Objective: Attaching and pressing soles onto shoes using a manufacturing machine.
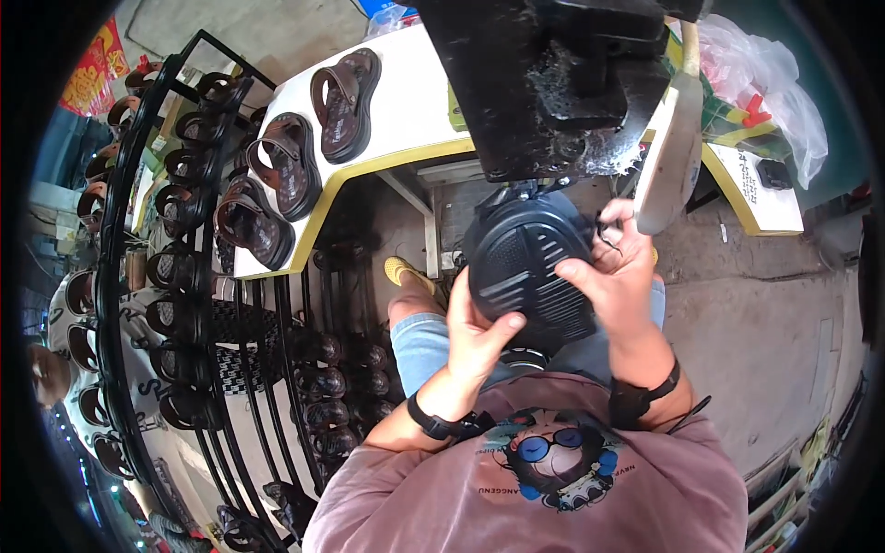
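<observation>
A black sandal or shoe point(533, 263), ridged tread facing up, is held between my two hands just under the head of a black machine point(544, 83). My left hand point(479, 323) is closed on its left edge, thumb lying across the tread near the close end. From the other side my right hand point(616, 272) grips it, thumb on the tread. A thin dark loop point(606, 235) shows at the right fingers; whether it is a strap or a thread I cannot tell. The sandal's upper is hidden beneath the sole.
Several brown sandals point(348, 106) lie on a white, yellow-edged table point(406, 88) at the left. A black rack point(115, 249) full of sandals stands farther left, with another person point(138, 346) behind it. A pale curved metal piece point(670, 157) hangs beside my right hand. Clear plastic bags point(756, 69) lie at upper right.
</observation>
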A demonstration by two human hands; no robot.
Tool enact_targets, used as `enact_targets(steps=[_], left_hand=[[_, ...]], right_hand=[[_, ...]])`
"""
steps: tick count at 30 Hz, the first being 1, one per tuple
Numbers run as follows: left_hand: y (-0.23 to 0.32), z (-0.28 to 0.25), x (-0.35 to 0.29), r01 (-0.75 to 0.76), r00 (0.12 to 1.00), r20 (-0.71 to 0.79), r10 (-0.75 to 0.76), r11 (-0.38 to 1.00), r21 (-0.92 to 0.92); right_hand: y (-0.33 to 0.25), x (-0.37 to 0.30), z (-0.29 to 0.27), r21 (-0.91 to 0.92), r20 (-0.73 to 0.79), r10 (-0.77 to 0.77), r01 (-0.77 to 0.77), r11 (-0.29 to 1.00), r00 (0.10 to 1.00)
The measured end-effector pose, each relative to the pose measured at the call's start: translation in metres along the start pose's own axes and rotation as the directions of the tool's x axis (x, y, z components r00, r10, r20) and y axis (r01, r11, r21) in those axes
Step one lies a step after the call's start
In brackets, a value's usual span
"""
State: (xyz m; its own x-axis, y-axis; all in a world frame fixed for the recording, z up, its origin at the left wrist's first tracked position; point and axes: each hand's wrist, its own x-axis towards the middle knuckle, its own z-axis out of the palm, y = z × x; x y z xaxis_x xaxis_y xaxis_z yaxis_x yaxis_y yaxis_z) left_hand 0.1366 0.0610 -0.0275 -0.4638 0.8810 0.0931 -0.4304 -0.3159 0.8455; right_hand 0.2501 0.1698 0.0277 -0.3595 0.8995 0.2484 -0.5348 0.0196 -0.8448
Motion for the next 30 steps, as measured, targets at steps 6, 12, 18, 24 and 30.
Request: enact_targets(steps=[6, 12, 18, 24, 30], left_hand=[[0.031, 0.018, 0.045, 0.533, 0.785, 0.345, -0.515, 0.845, 0.049], [-0.005, 0.022, 0.035, 0.291, 0.951, 0.200, -0.235, 0.899, -0.328], [-0.005, 0.013, 0.038, 0.212, 0.975, 0.170, -0.141, 0.809, -0.549], [-0.014, -0.004, 0.042, 0.159, 0.986, 0.134, -0.098, 0.785, -0.599], [-0.007, -0.042, 0.050, 0.058, 0.994, -0.036, -0.102, 0.784, -0.618]], right_hand=[[-0.035, 0.046, -0.025, -0.588, 0.230, 0.214, -0.039, 0.808, 0.949], [-0.029, 0.035, 0.007, -0.685, 0.218, -0.324, 0.380, 0.622, 0.921], [0.050, -0.052, -0.064, -0.584, 0.780, 0.371, 0.375, 0.720, 0.503], [0.050, -0.034, -0.115, 0.115, 0.179, 0.178, -0.201, 0.973, 0.968], [0.031, -0.023, -0.042, -0.044, 0.172, 0.091, -0.085, 0.995, 0.981]])
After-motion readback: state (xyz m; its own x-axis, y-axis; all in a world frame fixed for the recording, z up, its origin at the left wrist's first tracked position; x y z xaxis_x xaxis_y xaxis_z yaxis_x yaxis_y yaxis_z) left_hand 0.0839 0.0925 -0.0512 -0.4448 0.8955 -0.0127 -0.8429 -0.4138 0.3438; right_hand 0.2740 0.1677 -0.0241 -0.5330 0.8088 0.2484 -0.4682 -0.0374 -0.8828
